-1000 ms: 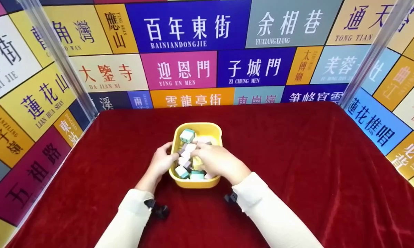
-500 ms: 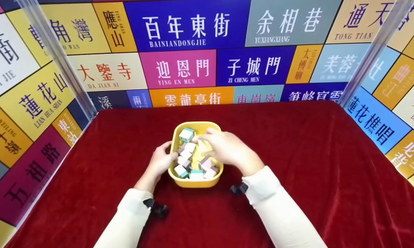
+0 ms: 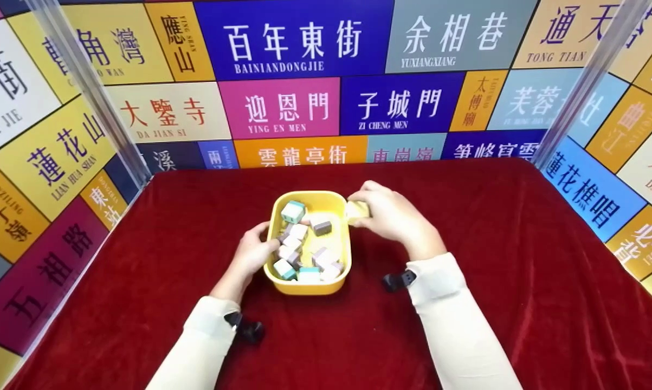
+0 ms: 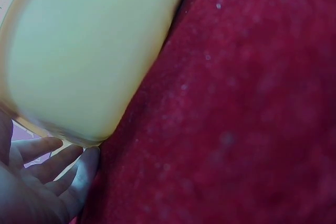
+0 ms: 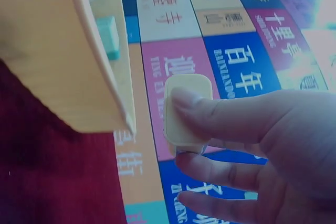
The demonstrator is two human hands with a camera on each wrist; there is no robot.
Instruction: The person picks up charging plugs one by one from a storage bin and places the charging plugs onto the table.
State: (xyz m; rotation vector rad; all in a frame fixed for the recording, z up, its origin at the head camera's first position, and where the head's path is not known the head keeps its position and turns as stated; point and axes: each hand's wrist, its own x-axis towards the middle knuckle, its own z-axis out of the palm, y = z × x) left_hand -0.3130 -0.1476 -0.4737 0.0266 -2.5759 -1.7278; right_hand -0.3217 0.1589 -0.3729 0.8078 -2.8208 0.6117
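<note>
A backdrop [image 3: 282,40] of coloured panels lettered in Chinese and Latin script rises on three sides, crossed by two clear posts [image 3: 92,95], one toward each back corner. Before it spreads the counter [image 3: 456,227], draped in deep red cloth. Two pale sleeves [image 3: 469,325] reach in from the near edge.

Near the middle of the counter sits a yellow tub [image 3: 307,290] with rounded corners. The left hand [image 3: 254,252] holds its left side, thumb at the rim and fingers loosely extended against the outer wall. The right hand [image 3: 393,216] is just outside the right rim, closed in a pinch, its other fingers partly bent. Each wrist carries a small black device [image 3: 399,280].

Inside the tub lie teal-and-white blocks [image 3: 293,212], one in the far left corner and two at the near end, with mauve-and-white blocks [image 3: 289,253] along the left side and toward the near right. A darker mauve block [image 3: 321,226] lies farther back. Between the right thumb and fingertips is a pale yellow block [image 5: 184,121], apart from the tub.
</note>
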